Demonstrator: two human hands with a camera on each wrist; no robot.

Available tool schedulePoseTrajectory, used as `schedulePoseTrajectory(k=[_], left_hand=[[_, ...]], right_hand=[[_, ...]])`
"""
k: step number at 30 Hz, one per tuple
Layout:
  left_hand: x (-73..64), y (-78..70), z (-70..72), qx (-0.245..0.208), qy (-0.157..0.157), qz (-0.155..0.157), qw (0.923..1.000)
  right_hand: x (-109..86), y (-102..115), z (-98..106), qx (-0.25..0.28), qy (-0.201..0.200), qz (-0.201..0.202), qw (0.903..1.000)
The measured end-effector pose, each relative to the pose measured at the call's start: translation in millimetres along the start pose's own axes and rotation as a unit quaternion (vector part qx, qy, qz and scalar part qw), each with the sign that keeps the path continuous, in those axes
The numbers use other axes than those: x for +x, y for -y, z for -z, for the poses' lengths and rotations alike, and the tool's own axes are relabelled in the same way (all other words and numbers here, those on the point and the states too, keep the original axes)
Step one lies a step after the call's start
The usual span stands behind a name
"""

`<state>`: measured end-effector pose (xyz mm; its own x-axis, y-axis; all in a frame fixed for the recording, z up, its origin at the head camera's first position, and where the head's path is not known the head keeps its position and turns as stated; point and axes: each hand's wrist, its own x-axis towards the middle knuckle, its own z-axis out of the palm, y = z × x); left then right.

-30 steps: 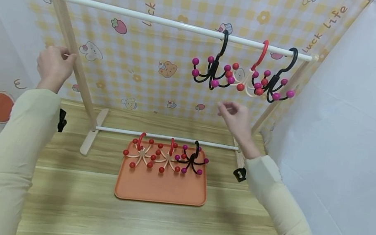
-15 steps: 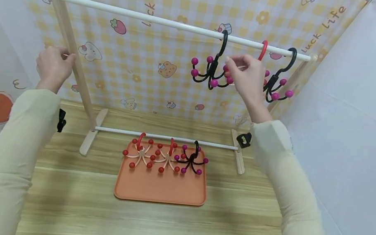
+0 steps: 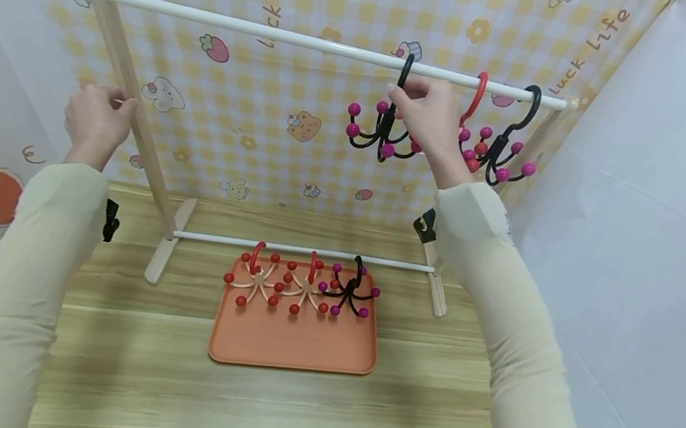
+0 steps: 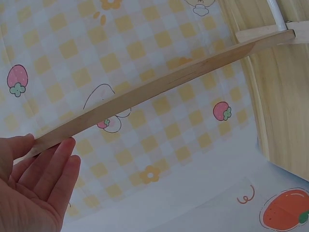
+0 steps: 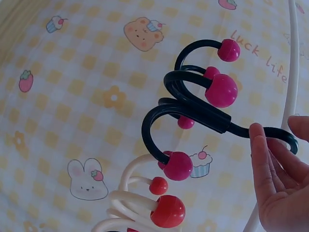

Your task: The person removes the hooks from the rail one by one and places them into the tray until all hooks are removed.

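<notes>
In the head view my right hand (image 3: 431, 113) is at the hook of a black rotating hook hanger (image 3: 386, 128) with magenta balls, hung on the white rail (image 3: 245, 27). In the right wrist view its straight fingers (image 5: 263, 164) touch the neck of the black hanger (image 5: 193, 106), and the thumb stands apart from them. Beside it hang a cream hanger with a red hook (image 3: 477, 100) and another black hanger (image 3: 499, 150). My left hand (image 3: 99, 121) pinches the left wooden post (image 4: 145, 92) of the rack between thumb and fingers.
An orange tray (image 3: 292, 347) on the wooden table bears two cream hangers with red balls (image 3: 259, 279) and a black one (image 3: 350, 292). The rack's lower white bar (image 3: 215, 238) runs behind the tray. A checked cloth (image 3: 297, 160) hangs at the back.
My right hand has risen and moved left from below the hung hangers to the leftmost black hanger's hook. My left hand has stayed on the post.
</notes>
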<state>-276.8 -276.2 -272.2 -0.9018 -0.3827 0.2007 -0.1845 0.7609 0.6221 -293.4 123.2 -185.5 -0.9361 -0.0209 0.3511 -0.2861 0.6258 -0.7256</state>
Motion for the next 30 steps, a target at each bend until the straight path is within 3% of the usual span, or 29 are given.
schedulePoseTrajectory(k=[9,18,30], left_hand=[[0.4,0.2,0.1,-0.001,0.001,0.005,1.0],[0.5,0.8,-0.7,0.0,0.001,0.0,1.0],[-0.1,0.4,0.0,-0.002,0.001,0.002,1.0]], right_hand=[[4.3,1.2,-2.9,0.009,-0.021,-0.004,0.9997],[3.5,-3.2,0.0,0.081,-0.004,-0.005,0.9967],[-4.7,2.1,14.5,0.151,-0.012,0.053,0.9871]])
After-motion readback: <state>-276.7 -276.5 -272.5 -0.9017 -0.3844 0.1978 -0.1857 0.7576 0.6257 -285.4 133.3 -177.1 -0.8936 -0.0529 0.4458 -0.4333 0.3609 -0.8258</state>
